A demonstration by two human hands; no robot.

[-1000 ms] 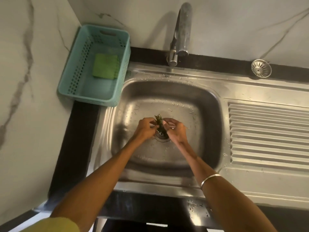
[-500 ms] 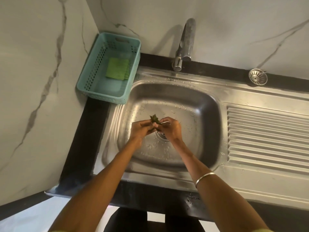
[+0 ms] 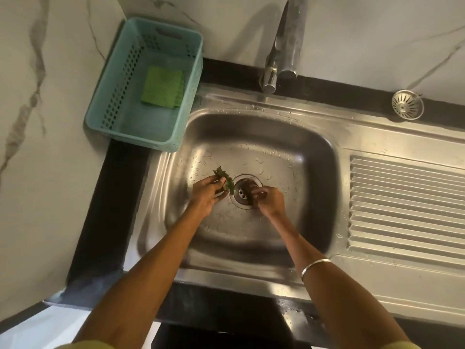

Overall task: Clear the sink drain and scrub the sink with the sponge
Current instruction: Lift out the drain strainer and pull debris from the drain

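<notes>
Green sponge point(image 3: 163, 87) flat in basket point(image 3: 120, 132); wet steel sink point(image 3: 314, 157)

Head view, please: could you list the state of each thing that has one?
Left hand: grips green scraps.
Right hand: pinches dark debris at the drain.
Drain: uncovered.
Strainer: out, on the sink ledge.
Sponge: untouched in the basket.
Tap: off.
Sink: wet.

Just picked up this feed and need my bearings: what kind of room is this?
Most likely a home kitchen: a stainless sink with a ribbed drainboard, a tap against a marble-look wall, and a green sponge in a teal basket.
</notes>
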